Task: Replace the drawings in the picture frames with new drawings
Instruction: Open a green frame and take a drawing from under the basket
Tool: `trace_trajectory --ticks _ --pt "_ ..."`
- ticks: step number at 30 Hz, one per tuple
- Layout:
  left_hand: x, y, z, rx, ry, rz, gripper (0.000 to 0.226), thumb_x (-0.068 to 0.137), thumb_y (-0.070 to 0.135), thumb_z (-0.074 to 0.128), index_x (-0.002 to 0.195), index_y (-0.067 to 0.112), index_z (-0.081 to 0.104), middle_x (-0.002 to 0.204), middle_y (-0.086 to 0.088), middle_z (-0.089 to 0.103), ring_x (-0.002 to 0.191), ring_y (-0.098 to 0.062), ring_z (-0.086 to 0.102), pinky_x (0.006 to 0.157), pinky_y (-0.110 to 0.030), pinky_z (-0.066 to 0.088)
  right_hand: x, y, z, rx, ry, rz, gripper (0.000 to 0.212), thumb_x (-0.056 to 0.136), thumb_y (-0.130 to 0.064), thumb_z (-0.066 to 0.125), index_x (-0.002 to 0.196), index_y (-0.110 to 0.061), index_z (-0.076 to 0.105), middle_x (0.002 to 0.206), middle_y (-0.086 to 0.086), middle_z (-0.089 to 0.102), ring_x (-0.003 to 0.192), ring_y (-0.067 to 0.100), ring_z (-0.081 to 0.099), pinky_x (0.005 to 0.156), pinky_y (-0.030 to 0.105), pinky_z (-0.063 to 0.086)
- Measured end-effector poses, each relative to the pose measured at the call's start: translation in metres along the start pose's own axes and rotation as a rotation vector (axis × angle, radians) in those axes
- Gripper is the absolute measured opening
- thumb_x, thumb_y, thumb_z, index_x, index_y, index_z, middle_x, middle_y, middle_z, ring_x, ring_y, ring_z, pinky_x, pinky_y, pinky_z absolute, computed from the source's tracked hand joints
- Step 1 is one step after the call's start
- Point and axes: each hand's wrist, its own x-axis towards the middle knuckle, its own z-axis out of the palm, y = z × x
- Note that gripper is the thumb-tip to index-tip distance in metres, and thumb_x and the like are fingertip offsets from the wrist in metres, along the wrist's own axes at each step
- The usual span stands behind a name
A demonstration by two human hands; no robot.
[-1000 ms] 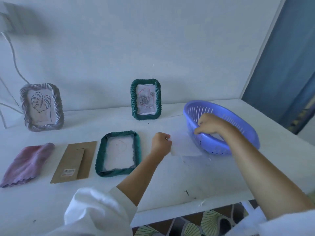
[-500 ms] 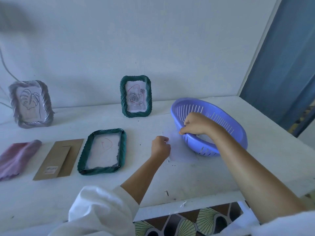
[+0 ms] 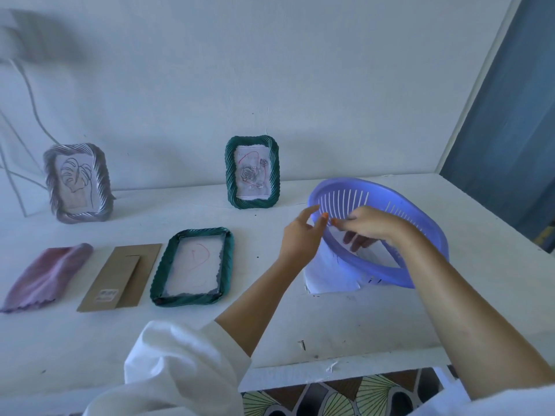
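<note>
Gripping the basket rim, right hand curls; left hand hovers splayed.

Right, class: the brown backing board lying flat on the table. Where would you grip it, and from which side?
Probably its near short edge, reached from the front. The board lies flat, with the cloth close on one long side and the flat green frame on the other, so only the ends leave room.

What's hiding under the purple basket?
A white paper pokes out from under the tilted purple basket, which the right hand grips by its rim. The basket covers the rest of the paper.
</note>
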Motion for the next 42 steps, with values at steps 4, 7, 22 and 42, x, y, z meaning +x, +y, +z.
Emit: trace_trajectory --ticks 4,7,22,42 --pt "0.001 0.003 -0.001 0.089 -0.095 -0.009 0.04 0.091 0.024 0.057 0.131 0.019 0.055 0.1 -0.007 0.057 0.086 -0.021 0.054 0.089 -0.04 0.054 0.017 0.031 -0.012 -0.258 0.176 0.192 0.031 0.086 -0.028 0.065 0.097 -0.005 0.049 0.072 0.01 0.051 0.08 0.028 0.055 0.06 0.03 0.043" --pt "-0.001 0.003 -0.001 0.085 -0.097 0.016 0.042 0.092 0.022 0.057 0.133 0.017 0.054 0.102 -0.006 0.057 0.087 -0.02 0.053 0.09 -0.039 0.053 0.026 0.042 -0.004 -0.413 0.067 0.348 0.054 0.078 -0.029 0.073 0.12 -0.001 0.053 0.117 0.015 0.06 0.11 0.031 0.058 0.079 0.034 0.044" --pt "-0.003 0.009 -0.004 0.173 -0.07 0.042 0.037 0.096 0.028 0.048 0.131 0.02 0.055 0.125 -0.012 0.059 0.066 -0.014 0.052 0.059 -0.019 0.041 0.023 0.045 -0.007 -0.446 0.291 0.403 0.027 0.085 -0.009 0.063 0.11 -0.004 0.055 0.098 0.01 0.066 0.085 0.025 0.063 0.067 0.028 0.041" --pt "-0.023 -0.04 -0.177 -0.442 0.253 -0.169 0.021 0.094 0.009 0.051 0.075 0.007 0.059 0.069 -0.007 0.058 0.068 -0.023 0.056 0.055 -0.026 0.053 -0.007 -0.136 0.119 0.142 0.238 -0.459 0.031 0.083 -0.029 0.067 0.11 -0.013 0.063 0.106 -0.002 0.052 0.094 0.009 0.046 0.082 0.023 0.036"
